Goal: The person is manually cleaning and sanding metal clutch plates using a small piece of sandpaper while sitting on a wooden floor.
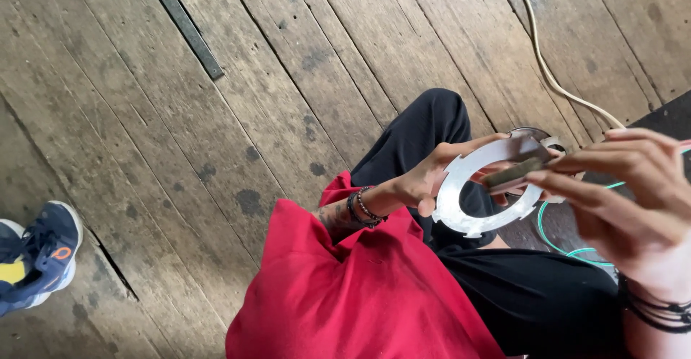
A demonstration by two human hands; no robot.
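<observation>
Head: flat notched metal ring point(468, 193)

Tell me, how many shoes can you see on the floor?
1 shoe, dark blue with white sole, at the left edge of the wooden floor. Another may be hidden outside the picture.

The worn, grey-brown wooden plank floor point(288, 78), stained with dark spots, carries a dark flat metal strip point(183, 23) at the top left, a pale cord point(548, 75) winding down the upper right, a thin green cable point(558, 247) and a blue-and-orange sneaker point(39, 258) at the left edge.
</observation>
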